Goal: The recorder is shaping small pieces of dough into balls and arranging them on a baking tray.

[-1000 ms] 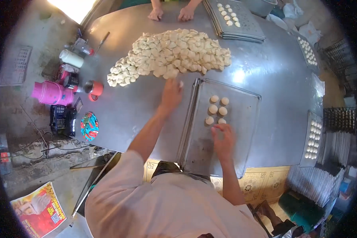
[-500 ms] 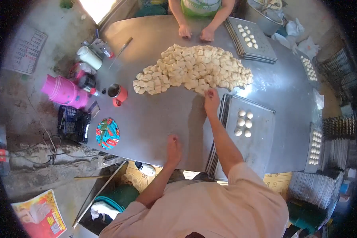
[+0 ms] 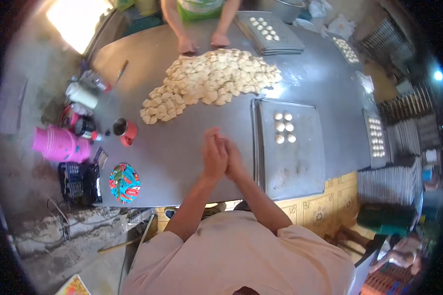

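Observation:
In front of me over the metal table (image 3: 182,162), my left hand (image 3: 213,156) and my right hand (image 3: 234,160) press against each other, palms inward. Their fingers are closed together and slightly blurred, so whatever lies between them is hidden. Beyond them spreads a big heap of cut, pale dough pieces (image 3: 216,78). To the right of my hands, several round dough balls (image 3: 279,127) sit in two columns on the top baking tray (image 3: 300,162) of a stack.
Opposite me a person's two hands (image 3: 204,44) rest at the heap's far edge. More trays with dough balls stand far right (image 3: 268,39) and along the right edge (image 3: 377,137). At left are a red mug (image 3: 128,130), pink tubs (image 3: 64,143) and a colourful cloth bundle (image 3: 124,183).
My right hand has come back from the heap's near edge and met my left hand, which has risen from near the table's front edge. The other person's hands now touch the heap's far edge.

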### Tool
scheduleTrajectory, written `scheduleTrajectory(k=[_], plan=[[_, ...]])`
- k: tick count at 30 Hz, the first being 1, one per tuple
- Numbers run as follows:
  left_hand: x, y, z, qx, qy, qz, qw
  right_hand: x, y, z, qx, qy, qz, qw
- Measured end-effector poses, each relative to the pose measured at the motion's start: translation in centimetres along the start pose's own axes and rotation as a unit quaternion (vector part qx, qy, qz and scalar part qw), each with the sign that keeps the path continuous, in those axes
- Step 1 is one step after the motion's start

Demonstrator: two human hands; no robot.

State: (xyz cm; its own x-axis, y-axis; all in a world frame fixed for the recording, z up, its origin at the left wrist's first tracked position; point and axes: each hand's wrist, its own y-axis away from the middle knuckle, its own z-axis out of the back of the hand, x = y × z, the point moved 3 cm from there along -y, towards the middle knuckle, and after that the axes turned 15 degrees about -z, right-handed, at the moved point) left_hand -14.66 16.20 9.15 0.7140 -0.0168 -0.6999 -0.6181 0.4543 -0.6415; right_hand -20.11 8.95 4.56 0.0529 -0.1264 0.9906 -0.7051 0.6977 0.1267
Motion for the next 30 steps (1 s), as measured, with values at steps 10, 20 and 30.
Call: scheduleTrajectory(k=[10,20,30], plan=[[7.8,6.6,8.6,0.045,-0.202,0.134,0.969,-3.1,6.4,2.7,0.015,0.168,-0.120,0.978],[17.1,15.6,11.9,0.305,-0.407,-0.047,0.860,-9.7,-2.5,4.3,0.099,0.569,0.197,0.792],[14.2,16.1,8.5,0.308,-0.342,-0.046,0.887,-10.5,-1.5,1.5,0.136,0.541,0.198,0.806]])
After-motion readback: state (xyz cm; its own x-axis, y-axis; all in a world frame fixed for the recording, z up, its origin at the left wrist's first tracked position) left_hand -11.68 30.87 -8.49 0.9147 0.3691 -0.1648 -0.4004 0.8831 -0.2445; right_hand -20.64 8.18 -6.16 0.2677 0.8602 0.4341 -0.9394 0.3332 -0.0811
